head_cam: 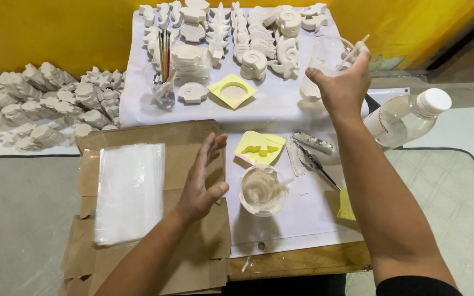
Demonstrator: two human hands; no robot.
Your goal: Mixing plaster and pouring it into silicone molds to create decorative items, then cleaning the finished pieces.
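The right hand is up high and wraps its fingers around a clear plastic cup. A thin white stick pokes out of the cup past the fingertips. Just behind the hand lie rows of white plaster shells on a white sheet. To the right of the hand lies a clear bottle with a white cap, on its side. Below the hand, nearer the person, are a yellow mold and a small knife.

The left hand is open with fingers spread and holds nothing. It hangs over brown cardboard. Just right of it sits a cup of white paste. Left of it lies a stack of clear plastic bags. Farther left is a pile of more white shapes.
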